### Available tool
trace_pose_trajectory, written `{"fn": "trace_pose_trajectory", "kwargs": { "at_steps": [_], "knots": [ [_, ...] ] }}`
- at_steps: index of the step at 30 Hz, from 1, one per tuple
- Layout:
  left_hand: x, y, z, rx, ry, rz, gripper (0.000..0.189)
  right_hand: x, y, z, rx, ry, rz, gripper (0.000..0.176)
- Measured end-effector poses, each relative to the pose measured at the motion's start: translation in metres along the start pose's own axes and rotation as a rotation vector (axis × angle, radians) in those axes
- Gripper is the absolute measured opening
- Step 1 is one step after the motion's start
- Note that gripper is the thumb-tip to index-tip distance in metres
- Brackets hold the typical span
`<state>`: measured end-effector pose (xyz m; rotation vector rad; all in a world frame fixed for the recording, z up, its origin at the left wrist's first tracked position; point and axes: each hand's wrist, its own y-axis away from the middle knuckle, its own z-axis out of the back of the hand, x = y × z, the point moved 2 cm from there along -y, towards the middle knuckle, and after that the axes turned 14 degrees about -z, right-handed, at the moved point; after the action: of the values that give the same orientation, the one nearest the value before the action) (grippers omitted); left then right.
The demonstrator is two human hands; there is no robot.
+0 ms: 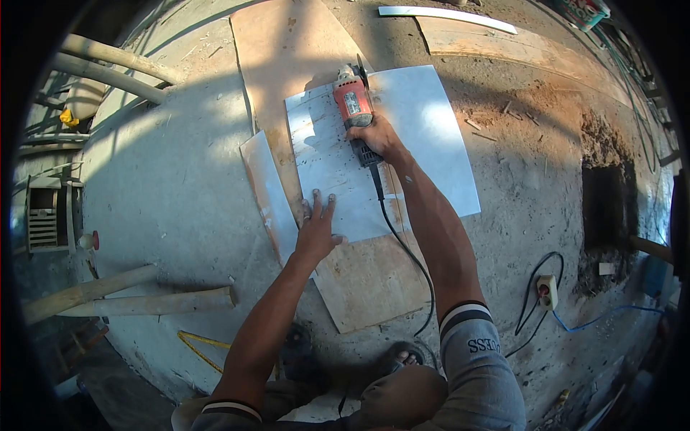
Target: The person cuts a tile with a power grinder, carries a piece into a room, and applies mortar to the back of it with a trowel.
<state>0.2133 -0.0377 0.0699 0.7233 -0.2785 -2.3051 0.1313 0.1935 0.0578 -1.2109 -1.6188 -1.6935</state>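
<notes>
In right grip (376, 136), red grinder (353, 100).

label (351, 103) on grinder (357, 115): too small, perhaps blurred | bucket (583, 12): cut by top edge

Floor (165, 208): grey, dusty, partly in shadow. A brown board (366, 294) lies flat on it, bearing a white sheet (435, 169). Upper right: a second brown board (503, 50), wood scraps (473, 124) nearby. Right: socket block (548, 291), with black cord (533, 276) looped beside it.
</notes>
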Motion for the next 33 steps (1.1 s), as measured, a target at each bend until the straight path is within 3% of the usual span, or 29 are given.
{"fn": "trace_pose_trajectory", "kwargs": {
  "at_steps": [13,21,28,30,33],
  "knots": [
    [0.001,0.001,-0.002,-0.005,-0.063,-0.024,0.101,0.008,-0.017,-0.003,-0.033,0.022,0.026,0.032],
    [0.001,0.001,0.001,-0.012,-0.016,0.004,0.101,-0.012,0.027,-0.006,-0.025,0.063,-0.020,0.028],
    [0.005,-0.001,-0.003,-0.029,-0.009,0.013,0.103,-0.051,0.086,-0.007,-0.140,0.108,-0.049,0.040],
    [0.006,-0.001,-0.003,-0.017,0.009,0.024,0.104,-0.047,0.117,-0.008,-0.057,0.104,-0.086,0.054],
    [0.010,-0.002,-0.007,-0.045,0.014,-0.004,0.106,-0.073,0.137,-0.009,-0.131,0.144,-0.161,0.065]
  ]
}}
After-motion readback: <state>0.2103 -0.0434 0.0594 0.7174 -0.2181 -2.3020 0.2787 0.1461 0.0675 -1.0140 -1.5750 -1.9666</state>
